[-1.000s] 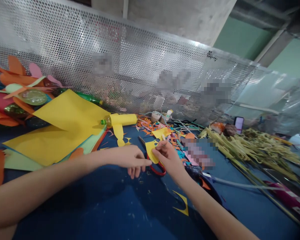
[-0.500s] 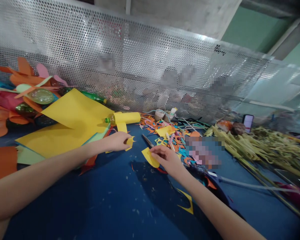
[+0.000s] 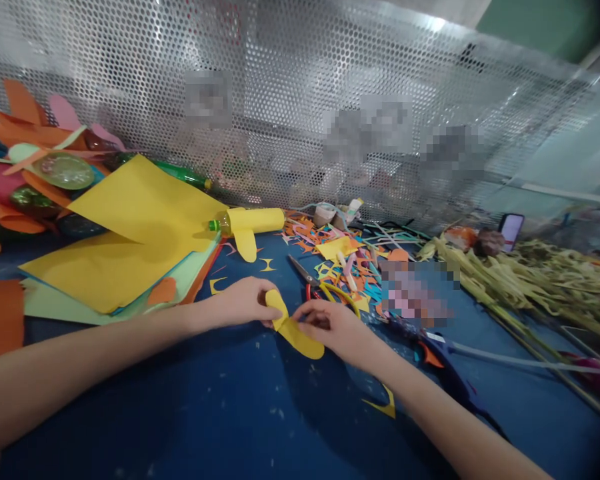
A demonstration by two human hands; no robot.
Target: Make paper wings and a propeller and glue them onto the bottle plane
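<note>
Two rounded pieces of yellow paper meet between my hands over the blue table (image 3: 180, 407). My left hand (image 3: 250, 300) pinches the upper yellow piece (image 3: 276, 304). The lower yellow piece (image 3: 305, 343) is in the fingers of my right hand (image 3: 337, 327). Their ends touch or overlap; I cannot tell whether they are joined. Just beyond my right hand lie scissors (image 3: 305, 272) with red and yellow handles. Farther back, a plastic bottle (image 3: 222, 225) lies on its side, wrapped in yellow paper (image 3: 260, 220), with a rounded yellow petal (image 3: 246, 243) at its front.
Large yellow sheets (image 3: 145, 213) lie at left, beside bottles with orange paper petals (image 3: 25, 143). Colourful paper scraps (image 3: 325, 233) are heaped behind the scissors. A dark blue glue gun (image 3: 445, 363), dried husks (image 3: 480, 280) and a phone (image 3: 511, 233) are at right. A perforated metal panel (image 3: 280, 100) stands behind.
My hands have come together, bringing the two yellow pieces into contact. The scissors, partly covered before, now show their handles. The camera view has tilted down slightly.
</note>
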